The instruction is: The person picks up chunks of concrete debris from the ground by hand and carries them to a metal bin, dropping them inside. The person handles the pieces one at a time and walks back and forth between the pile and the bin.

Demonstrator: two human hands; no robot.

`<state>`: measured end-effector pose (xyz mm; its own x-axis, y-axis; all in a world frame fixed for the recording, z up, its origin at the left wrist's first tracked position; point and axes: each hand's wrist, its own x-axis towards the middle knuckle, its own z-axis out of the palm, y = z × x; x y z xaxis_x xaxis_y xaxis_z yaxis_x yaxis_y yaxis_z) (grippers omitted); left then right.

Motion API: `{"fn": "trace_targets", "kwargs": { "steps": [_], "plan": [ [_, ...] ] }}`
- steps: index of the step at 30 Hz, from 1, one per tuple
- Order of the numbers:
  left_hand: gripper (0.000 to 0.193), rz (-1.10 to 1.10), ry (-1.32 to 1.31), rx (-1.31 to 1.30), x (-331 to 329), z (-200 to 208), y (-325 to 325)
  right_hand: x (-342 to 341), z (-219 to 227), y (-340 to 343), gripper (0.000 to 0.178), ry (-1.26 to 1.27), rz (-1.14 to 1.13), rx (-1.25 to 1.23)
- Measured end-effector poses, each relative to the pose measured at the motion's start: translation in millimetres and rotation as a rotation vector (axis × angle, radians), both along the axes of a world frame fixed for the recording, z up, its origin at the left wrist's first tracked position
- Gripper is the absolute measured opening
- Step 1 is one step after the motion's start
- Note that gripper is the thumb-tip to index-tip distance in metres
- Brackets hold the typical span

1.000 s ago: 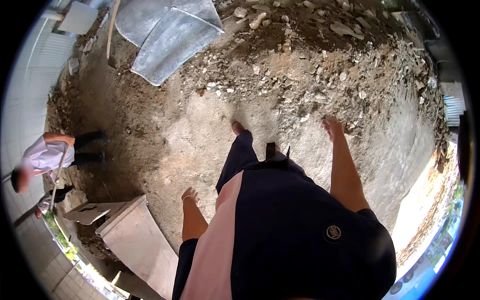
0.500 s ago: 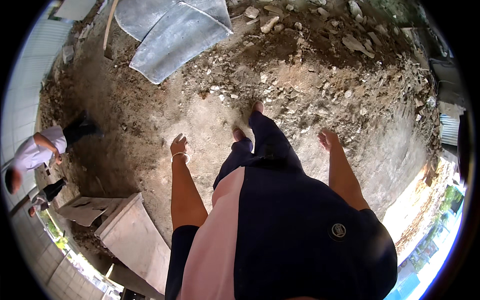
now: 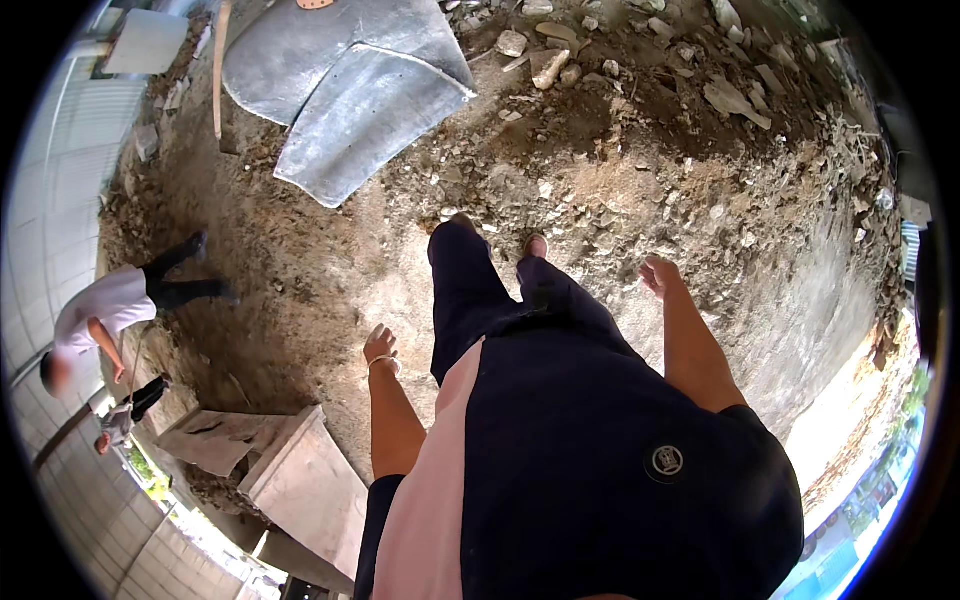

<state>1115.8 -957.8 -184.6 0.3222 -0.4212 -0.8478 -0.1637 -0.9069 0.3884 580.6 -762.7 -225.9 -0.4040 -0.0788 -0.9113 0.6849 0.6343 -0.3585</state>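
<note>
Bare left hand point(image 3: 380, 346) has swung rearward; bare right hand point(image 3: 657, 274) likewise empty, fingers relaxed. Curved grey metal sheet point(image 3: 372, 122) lies ahead of left hand.

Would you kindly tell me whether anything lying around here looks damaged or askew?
Yes, at lower left the thin board looks possibly broken: its lower edge is uneven and a dark mark crosses it, beside the slanting pale panel.

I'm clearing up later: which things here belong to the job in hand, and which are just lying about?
Likely the job's:
loose rubble, nearest the empty right hand
dirt floor, beneath the empty left hand

Seemingly lying about:
grey sheeting
wooden handle
pale panel, lower left
</note>
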Motion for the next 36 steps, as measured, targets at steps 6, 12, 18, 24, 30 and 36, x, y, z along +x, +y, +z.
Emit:
{"fn": "trace_targets", "kwargs": {
  "steps": [6,12,18,24,30,36],
  "plan": [
    [0.039,-0.008,-0.017,0.156,-9.1,-42.2,-62.5,-39.8,-9.9,-86.8,0.023,0.072,-0.015,-0.112],
    [0.026,-0.034,0.028,0.054,-26.0,-95.2,-229.4,-40.2,11.0,-187.5,0.037,0.082,-0.085,-0.183],
    [0.031,-0.749,-0.018,-0.433,-126.9,-85.3,-426.3,-32.8,20.4,-246.7,0.031,0.062,-0.086,0.025],
    [0.030,-0.794,0.172,-0.361,-271.7,-21.4,-524.5,-37.3,26.8,-318.0,0.035,0.248,0.117,-0.072],
    [0.026,-0.894,0.477,-0.420,-363.9,-34.5,-504.6,-70.4,10.6,-364.9,0.036,0.268,0.335,0.097],
    [0.031,-0.970,0.588,-0.225,-393.1,-64.6,-465.0,-118.8,-64.0,-443.8,0.039,0.437,0.808,0.231]
  ]
}}
